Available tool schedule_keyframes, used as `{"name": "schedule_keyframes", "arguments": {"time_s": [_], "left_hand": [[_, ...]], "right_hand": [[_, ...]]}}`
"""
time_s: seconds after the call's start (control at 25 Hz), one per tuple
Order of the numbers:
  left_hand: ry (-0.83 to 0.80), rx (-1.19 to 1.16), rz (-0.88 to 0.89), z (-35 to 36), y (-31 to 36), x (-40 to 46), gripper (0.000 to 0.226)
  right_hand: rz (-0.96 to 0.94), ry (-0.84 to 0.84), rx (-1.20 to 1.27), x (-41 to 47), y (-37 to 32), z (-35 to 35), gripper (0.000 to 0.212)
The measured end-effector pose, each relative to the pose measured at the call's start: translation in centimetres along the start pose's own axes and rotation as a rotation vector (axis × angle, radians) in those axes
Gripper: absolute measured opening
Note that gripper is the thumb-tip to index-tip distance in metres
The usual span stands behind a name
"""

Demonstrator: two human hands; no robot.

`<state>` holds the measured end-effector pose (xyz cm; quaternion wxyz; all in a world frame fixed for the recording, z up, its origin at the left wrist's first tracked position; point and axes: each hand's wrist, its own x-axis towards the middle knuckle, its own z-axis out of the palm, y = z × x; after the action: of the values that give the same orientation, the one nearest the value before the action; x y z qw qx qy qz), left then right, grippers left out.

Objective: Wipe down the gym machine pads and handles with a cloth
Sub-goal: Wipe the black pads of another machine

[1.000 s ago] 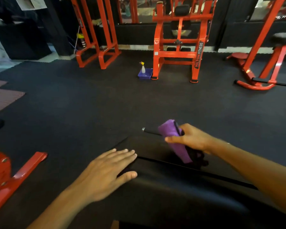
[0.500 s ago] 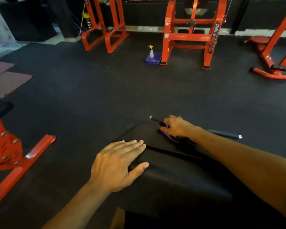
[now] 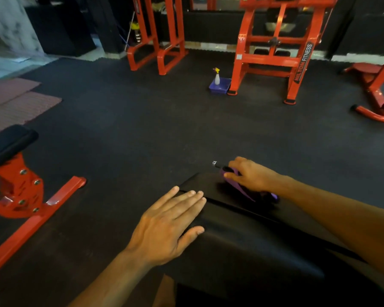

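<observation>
A black padded bench [image 3: 242, 247] fills the lower middle of the head view. My left hand [image 3: 166, 227] lies flat on its left edge, fingers straight. At the bench's far end my right hand [image 3: 251, 175] grips a purple cloth [image 3: 238, 187], pressing it on the pad beside a thin black handle bar [image 3: 218, 165] with a chrome tip. Most of the cloth is hidden under my hand and forearm.
A spray bottle [image 3: 217, 76] stands in a blue tray [image 3: 221, 85] on the dark rubber floor, next to an orange machine frame [image 3: 273, 52]. Another orange machine with a black pad [image 3: 13, 173] is at the left. Orange equipment [image 3: 377, 94] stands far right.
My right hand has brought the purple cloth down from its raised position onto the far end of the pad. My left hand stays flat on the bench.
</observation>
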<state>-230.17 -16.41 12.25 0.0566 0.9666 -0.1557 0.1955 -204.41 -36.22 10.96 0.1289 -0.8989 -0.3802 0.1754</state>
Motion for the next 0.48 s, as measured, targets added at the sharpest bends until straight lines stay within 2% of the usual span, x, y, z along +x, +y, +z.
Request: {"name": "schedule_keyframes", "arguments": {"time_s": [0.12, 0.2, 0.24, 0.32, 0.44, 0.48], "left_hand": [[0.138, -0.059, -0.019, 0.9, -0.2, -1.0, 0.051], [0.188, -0.084, 0.005, 1.3, -0.2, -1.1, 0.048], [0.197, -0.093, 0.014, 1.4, -0.4, -1.1, 0.048], [0.205, -0.098, 0.015, 1.3, -0.6, -1.2, 0.047], [0.208, -0.101, 0.03, 1.4, -0.5, -1.4, 0.048], [0.213, -0.108, 0.03, 1.5, -0.6, -1.3, 0.048]], "right_hand": [[-0.232, 0.12, 0.219, -0.5, -5.6, -0.6, 0.027], [-0.393, 0.022, 0.238, -0.1, -8.8, 1.2, 0.036], [-0.406, -0.05, 0.202, 0.7, -9.5, 2.0, 0.037], [-0.36, -0.11, 0.066, 3.8, -8.4, 2.6, 0.038], [-0.082, -0.159, -0.031, 7.9, -5.3, 2.3, 0.038], [-0.049, -0.142, -0.03, 8.2, -5.4, 2.4, 0.037]]}}
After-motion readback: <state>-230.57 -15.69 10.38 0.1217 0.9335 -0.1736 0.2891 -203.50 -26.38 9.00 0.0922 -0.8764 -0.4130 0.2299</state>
